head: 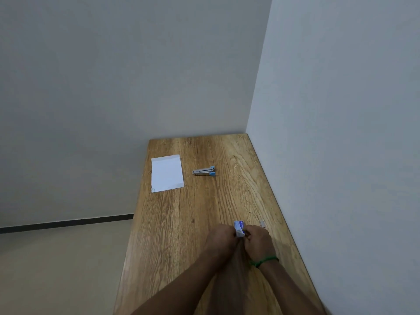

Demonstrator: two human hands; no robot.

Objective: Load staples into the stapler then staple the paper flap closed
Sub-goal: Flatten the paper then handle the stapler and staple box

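Two items lie well beyond the staple box (pixel 239 229): paper (pixel 167 173), stapler (pixel 204 171).

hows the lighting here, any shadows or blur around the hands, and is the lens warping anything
Head view, light: soft and even, no glare on the table; head view, shadow: a faint one right of the right hand, toward the wall; head view, blur: the staple box print is unreadable; head view, distortion: the wide lens slants the wall corner and table edges.
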